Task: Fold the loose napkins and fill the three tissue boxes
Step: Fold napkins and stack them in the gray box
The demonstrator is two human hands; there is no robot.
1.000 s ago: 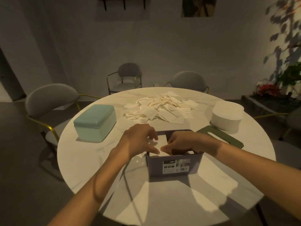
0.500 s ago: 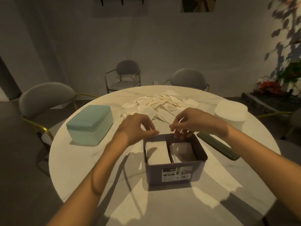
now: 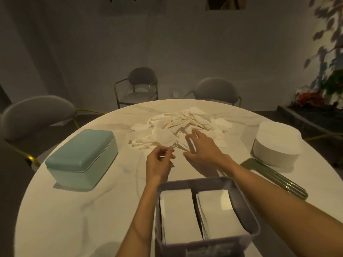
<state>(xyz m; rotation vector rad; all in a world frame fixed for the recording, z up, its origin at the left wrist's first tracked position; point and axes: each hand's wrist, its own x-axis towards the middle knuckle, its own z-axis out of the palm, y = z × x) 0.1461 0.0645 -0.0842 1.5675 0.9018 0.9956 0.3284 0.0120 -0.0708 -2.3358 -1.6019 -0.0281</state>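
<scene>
Fingers point(image 3: 196, 135) of the right hand point(image 3: 201, 149) spread, left hand point(image 3: 159, 164) curled (holding nothing), over round white table point(image 3: 74, 210).

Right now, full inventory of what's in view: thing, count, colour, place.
table: 1, white, round, centre
loose napkins: a pile, white, far middle of table
grey box: 1, open, near edge, two stacks of folded napkins inside
teal box: 1, lid on, left
white round box: 1, lid on, right
green lid: 1, ribbed, flat on table beside the white round box
chairs: 3, grey with gold frames, left and far side
plants: right wall, red and green
left hand: fingers curled, nothing plainly held
right hand: fingers spread, at pile's near edge
</scene>
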